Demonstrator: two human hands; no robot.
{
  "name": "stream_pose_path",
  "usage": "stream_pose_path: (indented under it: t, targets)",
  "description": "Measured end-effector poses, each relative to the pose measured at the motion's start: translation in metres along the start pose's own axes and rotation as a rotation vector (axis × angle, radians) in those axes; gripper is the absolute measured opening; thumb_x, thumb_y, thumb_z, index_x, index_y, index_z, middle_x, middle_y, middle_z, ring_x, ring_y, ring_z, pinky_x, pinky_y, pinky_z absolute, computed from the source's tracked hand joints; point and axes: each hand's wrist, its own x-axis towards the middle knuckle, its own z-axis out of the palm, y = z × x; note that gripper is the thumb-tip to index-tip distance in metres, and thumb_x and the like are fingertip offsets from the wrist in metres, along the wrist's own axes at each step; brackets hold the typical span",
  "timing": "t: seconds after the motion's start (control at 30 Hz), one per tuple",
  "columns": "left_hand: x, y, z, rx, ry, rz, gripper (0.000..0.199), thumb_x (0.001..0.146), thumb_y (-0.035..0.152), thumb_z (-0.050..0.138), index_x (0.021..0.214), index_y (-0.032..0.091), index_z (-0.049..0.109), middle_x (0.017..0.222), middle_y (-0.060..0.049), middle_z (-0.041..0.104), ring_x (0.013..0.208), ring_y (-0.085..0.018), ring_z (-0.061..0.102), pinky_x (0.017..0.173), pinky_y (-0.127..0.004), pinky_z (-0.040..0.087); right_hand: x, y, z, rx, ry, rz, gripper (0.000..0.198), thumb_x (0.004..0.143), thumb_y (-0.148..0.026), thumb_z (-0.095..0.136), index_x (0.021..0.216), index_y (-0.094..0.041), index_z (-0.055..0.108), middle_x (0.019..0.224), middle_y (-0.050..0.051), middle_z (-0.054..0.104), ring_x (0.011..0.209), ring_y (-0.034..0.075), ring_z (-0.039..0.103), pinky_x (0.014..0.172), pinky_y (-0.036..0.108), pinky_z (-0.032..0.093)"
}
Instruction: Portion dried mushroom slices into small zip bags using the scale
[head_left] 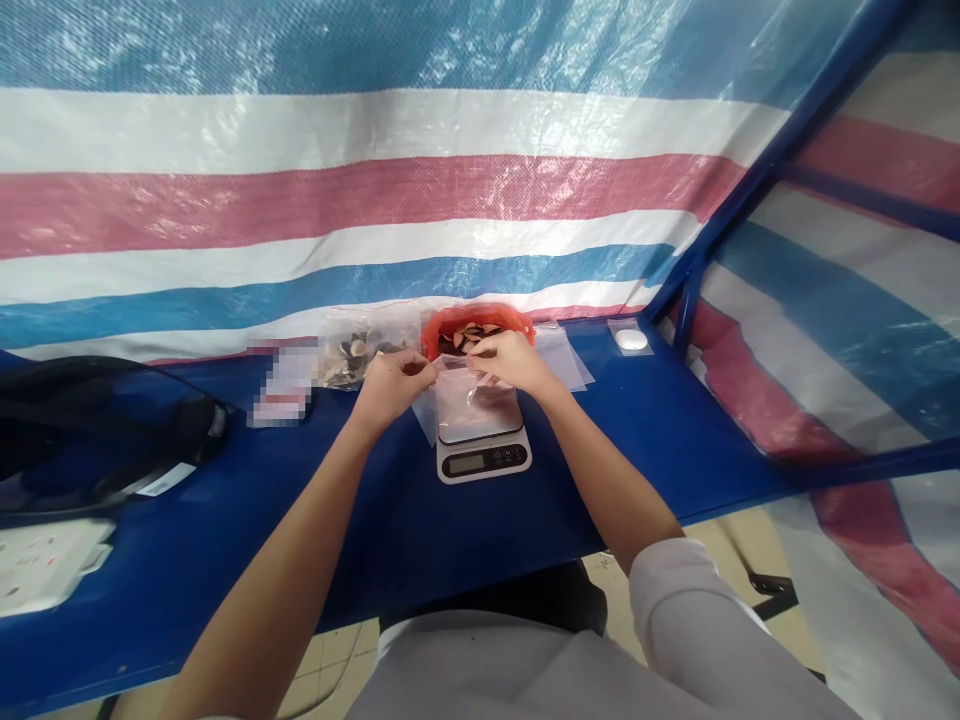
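Between my two hands hangs a clear plastic zip bag (454,378), held by its top edge over a small digital scale (480,420). My left hand (395,385) pinches the bag's left corner between thumb and fingers. At the other side my right hand (511,362) is closed on the right part of its opening. Just behind the hands stands an orange-red plastic bag (517,318), open at the top, with dark and pinkish-brown dried slices (471,337) inside. The scale's display (466,463) faces me; its reading is too small to make out.
A clear bag of pale and dark pieces (352,358) lies left of the orange bag. Flat clear bags (566,358) and a white mouse (631,340) lie to the right. A black headset-like object (187,430) and a white power strip (49,565) occupy the left. Striped sheeting (375,190) encloses the blue table (630,450).
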Motion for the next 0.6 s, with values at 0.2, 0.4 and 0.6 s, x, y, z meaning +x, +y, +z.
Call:
stream_pose_path:
  t: [0.2, 0.4, 0.6]
  targets:
    - [-0.008, 0.001, 0.019, 0.164, 0.215, 0.224, 0.043, 0.085, 0.049, 0.065, 0.112, 0.016, 0.070, 0.109, -0.011, 0.075, 0.094, -0.024, 0.071, 0.090, -0.038, 0.055, 0.008, -0.007, -0.003, 0.046, 0.023, 0.000, 0.012, 0.079, -0.024, 0.072, 0.070, -0.017, 0.077, 0.077, 0.001, 0.071, 0.061, 0.012, 0.066, 0.049, 0.022, 0.057]
    - [-0.005, -0.011, 0.044, 0.248, 0.116, 0.282, 0.104, 0.072, 0.063, 0.080, 0.152, 0.011, 0.038, 0.149, -0.025, 0.052, 0.140, -0.039, 0.049, 0.116, -0.055, 0.040, 0.016, -0.004, -0.005, 0.052, 0.018, -0.103, 0.014, 0.078, -0.026, 0.070, 0.070, -0.018, 0.078, 0.080, 0.001, 0.073, 0.070, 0.016, 0.068, 0.057, 0.024, 0.058]
    - [0.003, -0.022, 0.052, 0.268, 0.070, 0.381, 0.120, 0.067, 0.056, 0.086, 0.158, 0.013, 0.020, 0.152, -0.026, 0.046, 0.141, -0.041, 0.046, 0.116, -0.057, 0.040, 0.019, -0.001, -0.011, 0.039, -0.008, -0.135, 0.020, 0.081, -0.033, 0.069, 0.072, -0.018, 0.080, 0.084, 0.003, 0.076, 0.076, 0.017, 0.068, 0.064, 0.027, 0.054]
